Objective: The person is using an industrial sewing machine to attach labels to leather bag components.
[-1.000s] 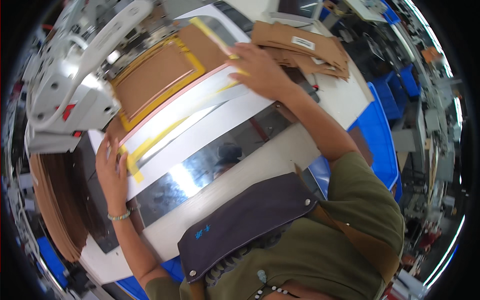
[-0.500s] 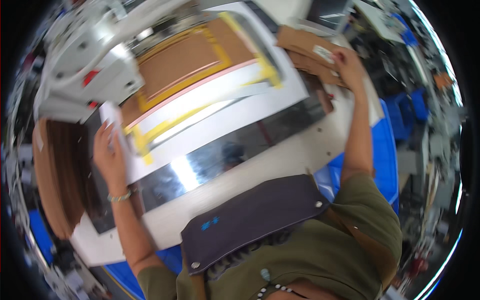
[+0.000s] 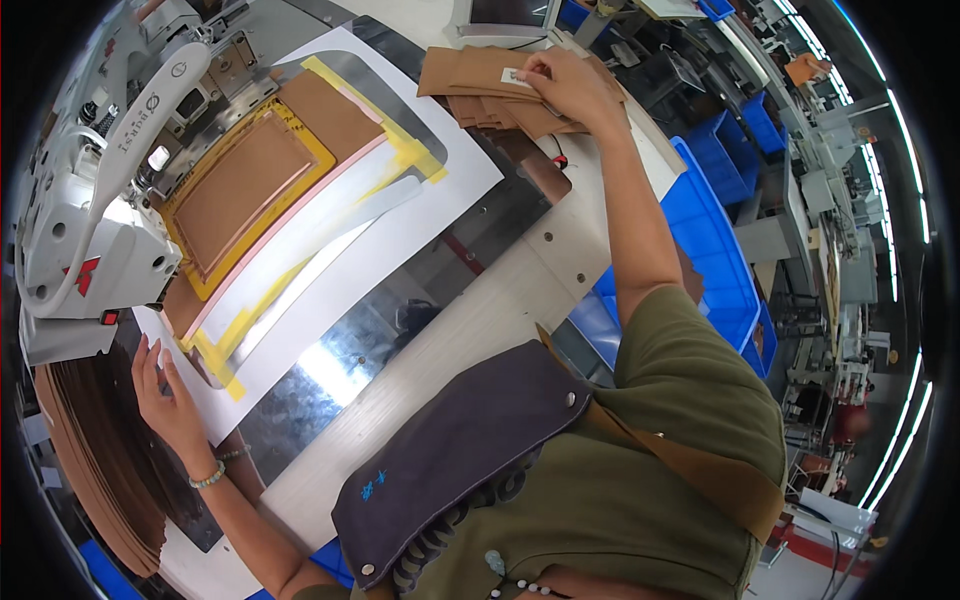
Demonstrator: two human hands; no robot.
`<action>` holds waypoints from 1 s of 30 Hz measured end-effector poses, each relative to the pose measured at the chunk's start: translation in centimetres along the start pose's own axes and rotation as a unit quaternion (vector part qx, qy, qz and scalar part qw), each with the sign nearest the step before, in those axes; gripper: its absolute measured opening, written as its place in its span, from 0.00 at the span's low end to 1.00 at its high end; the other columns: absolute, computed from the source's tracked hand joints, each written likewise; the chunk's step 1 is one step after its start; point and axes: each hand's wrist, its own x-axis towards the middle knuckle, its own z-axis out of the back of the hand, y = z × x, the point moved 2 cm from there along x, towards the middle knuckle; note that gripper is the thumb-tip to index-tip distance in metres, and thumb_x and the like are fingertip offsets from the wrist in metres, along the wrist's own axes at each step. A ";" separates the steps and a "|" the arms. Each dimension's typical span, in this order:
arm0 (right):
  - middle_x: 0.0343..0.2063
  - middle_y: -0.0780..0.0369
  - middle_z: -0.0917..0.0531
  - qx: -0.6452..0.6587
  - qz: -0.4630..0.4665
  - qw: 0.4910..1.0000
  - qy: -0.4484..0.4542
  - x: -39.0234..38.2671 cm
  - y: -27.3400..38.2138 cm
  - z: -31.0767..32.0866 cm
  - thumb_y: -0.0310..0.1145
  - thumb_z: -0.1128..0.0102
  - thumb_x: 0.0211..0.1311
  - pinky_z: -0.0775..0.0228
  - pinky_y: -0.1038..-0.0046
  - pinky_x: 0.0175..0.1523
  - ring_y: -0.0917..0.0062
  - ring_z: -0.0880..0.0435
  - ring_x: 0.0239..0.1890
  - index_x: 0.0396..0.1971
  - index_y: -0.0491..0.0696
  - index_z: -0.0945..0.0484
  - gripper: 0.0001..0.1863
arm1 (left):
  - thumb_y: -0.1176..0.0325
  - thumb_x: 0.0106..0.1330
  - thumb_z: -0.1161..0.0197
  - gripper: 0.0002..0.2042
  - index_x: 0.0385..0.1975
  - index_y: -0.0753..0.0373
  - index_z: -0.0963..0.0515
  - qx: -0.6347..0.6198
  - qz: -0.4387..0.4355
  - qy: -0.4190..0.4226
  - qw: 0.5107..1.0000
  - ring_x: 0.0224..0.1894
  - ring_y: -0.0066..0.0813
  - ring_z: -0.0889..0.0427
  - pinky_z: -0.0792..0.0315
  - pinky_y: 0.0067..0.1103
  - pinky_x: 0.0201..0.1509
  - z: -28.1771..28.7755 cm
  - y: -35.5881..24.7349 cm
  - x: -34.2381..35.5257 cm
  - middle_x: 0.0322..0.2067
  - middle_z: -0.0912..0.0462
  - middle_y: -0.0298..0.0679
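Note:
My left hand (image 3: 162, 390), with a bead bracelet, has its fingers apart at the left edge of a white sheet (image 3: 420, 215). On the sheet, under the white sewing machine (image 3: 80, 230), lies a template with yellow tape (image 3: 420, 155), a pink strip and a brown panel (image 3: 338, 125) inside and around a yellow frame (image 3: 320, 155). My right hand (image 3: 575, 90) pinches at a white label (image 3: 512, 76) on the top of a pile of brown pieces (image 3: 455, 70) at the upper right; how much it grips is partly hidden by the fingers.
A stack of long brown sheets (image 3: 75, 450) is at the left. Blue trays (image 3: 720, 290) sit right of the white table (image 3: 530, 250). A grey screen device (image 3: 505, 15) is behind the pile. A shiny metal plate (image 3: 320, 370) borders the sheet's near side.
My right hand has moved from the template's upper corner to the brown pile. My left hand has left the template's taped corner for the sheet's left edge. The view has shifted.

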 end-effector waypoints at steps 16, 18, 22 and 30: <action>0.34 0.58 0.13 0.177 0.417 0.891 0.022 8.1 24.0 -11.6 0.32 0.33 0.68 0.23 0.66 0.48 0.68 0.15 0.40 0.44 0.48 0.11 0.09 | 0.68 0.78 0.41 0.15 0.57 0.70 0.19 0.015 -0.105 0.096 0.990 0.65 0.58 0.24 0.31 0.39 0.71 -2.6 0.8 6.2 0.60 0.18 0.55; 0.40 0.61 0.10 0.121 0.396 0.907 0.073 7.1 27.4 -14.7 0.34 0.33 0.70 0.23 0.61 0.57 0.66 0.15 0.49 0.44 0.51 0.08 0.09 | 0.68 0.78 0.42 0.16 0.58 0.71 0.20 0.011 -0.117 0.130 0.985 0.66 0.59 0.26 0.31 0.40 0.71 -4.0 1.8 7.1 0.60 0.19 0.56; 0.43 0.64 0.10 0.022 0.397 0.906 0.143 4.8 31.5 -18.8 0.34 0.30 0.66 0.25 0.58 0.62 0.65 0.17 0.55 0.43 0.52 0.07 0.09 | 0.68 0.78 0.41 0.16 0.58 0.72 0.21 -0.057 -0.078 0.102 0.990 0.65 0.62 0.26 0.32 0.41 0.70 -6.1 1.6 8.0 0.58 0.19 0.59; 0.46 0.65 0.10 0.010 0.405 0.902 0.151 3.6 32.8 -19.7 0.34 0.30 0.66 0.25 0.58 0.63 0.65 0.16 0.56 0.43 0.52 0.07 0.09 | 0.59 0.83 0.41 0.19 0.61 0.68 0.19 -0.175 -0.140 0.177 0.958 0.63 0.52 0.21 0.34 0.38 0.72 -7.0 -1.7 9.1 0.61 0.17 0.53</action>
